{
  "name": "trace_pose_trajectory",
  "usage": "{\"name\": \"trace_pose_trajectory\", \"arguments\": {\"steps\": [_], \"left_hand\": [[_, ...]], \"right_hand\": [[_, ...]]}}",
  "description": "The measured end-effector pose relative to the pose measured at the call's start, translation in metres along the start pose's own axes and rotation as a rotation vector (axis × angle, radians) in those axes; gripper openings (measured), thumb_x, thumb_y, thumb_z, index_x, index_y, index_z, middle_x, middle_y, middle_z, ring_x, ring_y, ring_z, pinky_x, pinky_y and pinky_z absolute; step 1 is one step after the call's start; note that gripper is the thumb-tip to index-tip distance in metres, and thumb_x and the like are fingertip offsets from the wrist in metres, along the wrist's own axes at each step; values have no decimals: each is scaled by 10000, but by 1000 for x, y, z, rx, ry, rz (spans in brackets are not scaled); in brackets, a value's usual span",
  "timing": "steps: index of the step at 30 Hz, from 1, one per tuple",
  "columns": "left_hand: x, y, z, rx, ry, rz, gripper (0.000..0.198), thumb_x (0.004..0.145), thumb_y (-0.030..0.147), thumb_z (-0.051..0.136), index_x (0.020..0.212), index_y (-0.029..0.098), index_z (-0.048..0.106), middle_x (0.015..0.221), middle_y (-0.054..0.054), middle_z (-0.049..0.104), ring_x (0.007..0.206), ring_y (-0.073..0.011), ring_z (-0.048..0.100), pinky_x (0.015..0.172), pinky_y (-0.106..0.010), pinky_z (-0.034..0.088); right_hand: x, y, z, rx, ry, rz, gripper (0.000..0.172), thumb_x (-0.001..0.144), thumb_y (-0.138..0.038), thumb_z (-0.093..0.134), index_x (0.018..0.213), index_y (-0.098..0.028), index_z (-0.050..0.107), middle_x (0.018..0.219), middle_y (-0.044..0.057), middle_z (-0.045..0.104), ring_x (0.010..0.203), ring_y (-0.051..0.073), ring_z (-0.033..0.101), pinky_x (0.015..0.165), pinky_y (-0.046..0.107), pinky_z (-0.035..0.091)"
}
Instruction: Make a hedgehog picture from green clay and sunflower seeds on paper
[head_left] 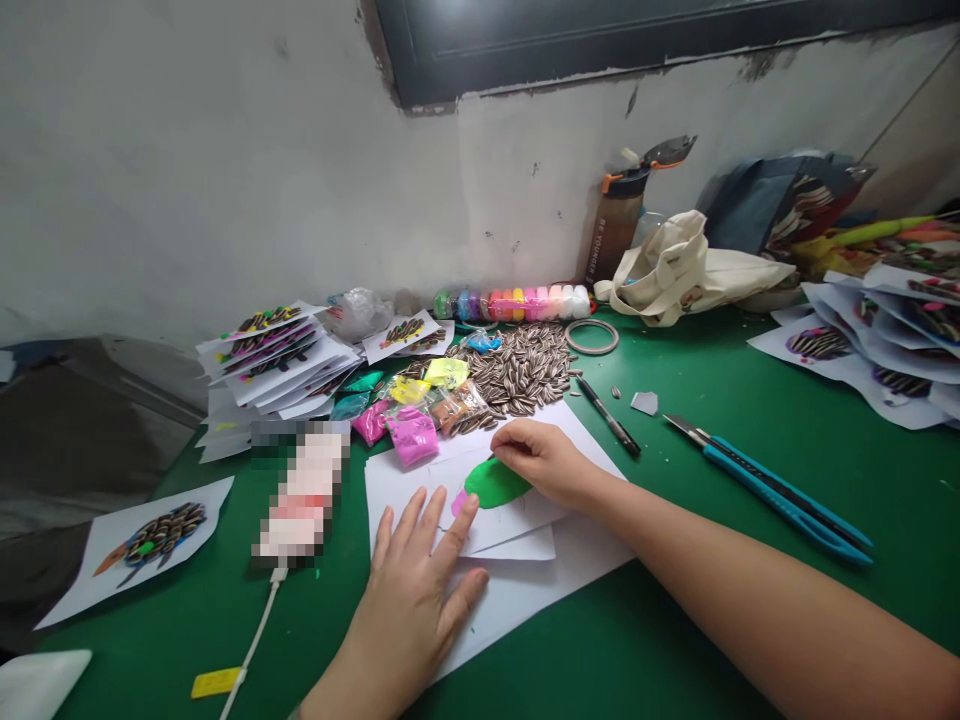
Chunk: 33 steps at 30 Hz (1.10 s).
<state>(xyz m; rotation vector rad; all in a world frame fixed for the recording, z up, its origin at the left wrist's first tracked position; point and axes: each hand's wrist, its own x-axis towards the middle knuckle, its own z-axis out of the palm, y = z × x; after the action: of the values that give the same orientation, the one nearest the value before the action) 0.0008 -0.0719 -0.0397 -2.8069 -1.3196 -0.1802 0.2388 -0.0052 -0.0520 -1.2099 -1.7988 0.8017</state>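
Observation:
My left hand [420, 590] lies with its fingers spread on a small white sheet of paper [517, 548], holding it against the larger sheets below. On that sheet is a flat oval of bright green clay [491, 485], with a pink clay patch [459, 502] at its left end. My right hand [536, 460] is closed in a pinch over the upper edge of the green clay. Something small and dark shows at its fingertips, too little to name. Behind the papers is a heap of striped sunflower seeds [525, 365], beside bags of coloured clay [412, 435].
A blue utility knife [780, 490] lies on the right with its blade out, near a black pen [609, 418]. Stacks of seed pictures [281, 375] stand left and right. A bottle [616, 230], a cloth bag [675, 275] and a tape ring [592, 337] are at the back.

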Motion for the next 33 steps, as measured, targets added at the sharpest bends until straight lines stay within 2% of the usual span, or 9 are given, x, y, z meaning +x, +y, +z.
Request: {"name": "trace_pose_trajectory", "arguments": {"steps": [3, 6, 13, 17, 20, 25, 30, 33], "left_hand": [[1, 0, 1, 16, 4, 7, 464, 927, 411, 487, 1384, 331, 477, 1449, -112, 472, 1333, -382, 395, 1000, -651, 365], [2, 1, 2, 9, 0, -3, 444, 922, 409, 496, 1358, 328, 508, 1447, -112, 475, 1330, -386, 398, 1000, -658, 361], [-1, 1, 1, -25, -7, -11, 581, 936, 396, 470, 1481, 282, 307, 1490, -108, 419, 1381, -348, 333, 1057, -635, 320], [1, 1, 1, -18, -24, -8, 466, 934, 402, 474, 1394, 339, 455, 1483, -91, 431, 1368, -367, 349, 1025, -655, 339], [1, 1, 0, -28, -19, -13, 451, 928, 398, 481, 1373, 328, 485, 1476, -93, 440, 1363, -370, 357, 1028, -661, 330], [-2, 1, -1, -33, -10, -15, 580, 936, 396, 464, 1477, 248, 318, 1492, -113, 413, 1384, -339, 333, 1064, -625, 322], [-1, -1, 1, 3, -26, -1, 520, 940, 420, 455, 1441, 297, 388, 1505, -82, 398, 1384, -346, 333, 1053, -624, 334], [-1, -1, 2, -3, -21, -8, 603, 940, 433, 451, 1491, 247, 287, 1507, -105, 390, 1388, -334, 328, 1071, -605, 324]], "right_hand": [[0, -1, 0, 0, 1, -3, 149, 836, -110, 544, 788, -197, 655, 776, 2, 653, 743, 137, 583, 690, 244, 438], [0, 0, 0, 4, 0, -3, 149, 839, -118, 541, 791, -200, 655, 773, 1, 652, 742, 138, 584, 690, 246, 439], [0, 3, 1, 4, 0, -11, 145, 838, -125, 538, 793, -202, 652, 777, 1, 654, 748, 139, 589, 696, 246, 442], [0, 3, 0, 22, -1, -8, 148, 842, -127, 534, 800, -202, 654, 784, 0, 654, 748, 135, 590, 693, 242, 443], [0, 2, 0, 28, 1, -4, 152, 842, -126, 534, 795, -203, 657, 785, -1, 655, 747, 135, 589, 690, 239, 443], [0, 1, 0, 31, 5, -5, 150, 840, -126, 541, 781, -205, 654, 769, -3, 649, 738, 135, 586, 691, 241, 445], [0, -2, -1, 32, 6, 3, 145, 843, -131, 544, 774, -203, 649, 768, -2, 645, 737, 135, 582, 689, 241, 442], [0, -3, -1, 31, 8, 6, 142, 842, -132, 545, 772, -201, 646, 765, -1, 642, 737, 135, 582, 688, 242, 441]]}}
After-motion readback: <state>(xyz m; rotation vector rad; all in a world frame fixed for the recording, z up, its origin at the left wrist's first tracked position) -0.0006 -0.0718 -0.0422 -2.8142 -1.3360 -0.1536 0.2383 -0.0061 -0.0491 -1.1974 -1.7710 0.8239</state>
